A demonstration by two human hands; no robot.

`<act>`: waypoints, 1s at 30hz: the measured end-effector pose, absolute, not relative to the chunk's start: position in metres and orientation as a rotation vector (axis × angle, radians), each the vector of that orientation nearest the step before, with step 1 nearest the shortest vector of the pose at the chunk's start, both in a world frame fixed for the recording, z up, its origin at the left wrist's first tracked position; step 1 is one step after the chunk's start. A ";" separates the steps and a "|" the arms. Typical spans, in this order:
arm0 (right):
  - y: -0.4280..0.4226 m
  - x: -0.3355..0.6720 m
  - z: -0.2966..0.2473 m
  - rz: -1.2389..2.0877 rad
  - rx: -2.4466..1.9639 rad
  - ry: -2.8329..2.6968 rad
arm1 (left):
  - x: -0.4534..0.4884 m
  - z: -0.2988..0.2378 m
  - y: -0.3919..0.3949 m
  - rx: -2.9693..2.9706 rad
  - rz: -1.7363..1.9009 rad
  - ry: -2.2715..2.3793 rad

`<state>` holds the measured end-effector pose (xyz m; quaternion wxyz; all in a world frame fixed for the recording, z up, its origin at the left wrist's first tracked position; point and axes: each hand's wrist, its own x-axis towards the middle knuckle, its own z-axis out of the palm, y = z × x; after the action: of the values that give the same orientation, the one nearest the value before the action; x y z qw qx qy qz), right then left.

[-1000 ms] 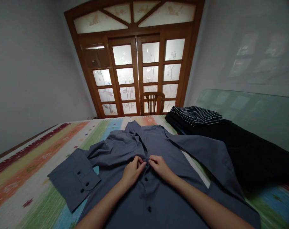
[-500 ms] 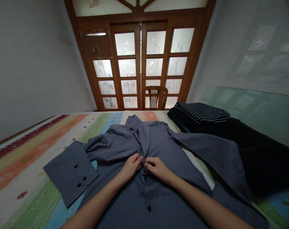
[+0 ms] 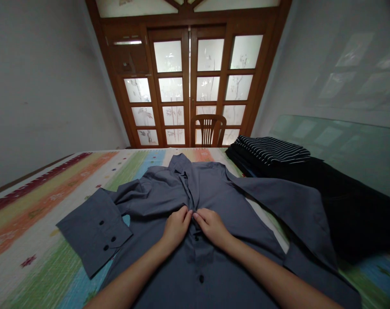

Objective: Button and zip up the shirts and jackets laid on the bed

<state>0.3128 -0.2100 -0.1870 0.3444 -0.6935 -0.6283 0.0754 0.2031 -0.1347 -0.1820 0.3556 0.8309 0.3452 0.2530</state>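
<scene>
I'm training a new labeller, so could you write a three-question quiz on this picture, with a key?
1. True or false: the left hand and right hand both touch the shirt.
2. Which lies on top of the black clothing? A) chair B) striped cloth C) door
3. Fill in: the cuff at the picture's left shows ___ dark buttons.

Key: 1. True. 2. B. 3. three.

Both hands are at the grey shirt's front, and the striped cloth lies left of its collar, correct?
Wrong side: the head view shows the striped cloth right of the collar. The left hand and right hand are at the front of the grey shirt.
</scene>
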 end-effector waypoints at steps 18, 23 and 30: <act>-0.205 0.315 -0.187 0.284 -1.914 -1.647 | 0.206 -0.191 -0.129 1.878 0.663 0.685; -0.204 0.318 -0.184 0.280 -1.930 -1.696 | 0.206 -0.190 -0.130 1.827 0.660 0.645; -0.202 0.321 -0.186 0.277 -1.896 -1.780 | 0.206 -0.183 -0.142 1.760 0.583 0.535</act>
<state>0.3209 -0.2021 -0.1857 0.2602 -0.7000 -0.6571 0.1024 0.2057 -0.1424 -0.1830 0.5696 0.7497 0.2279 0.2482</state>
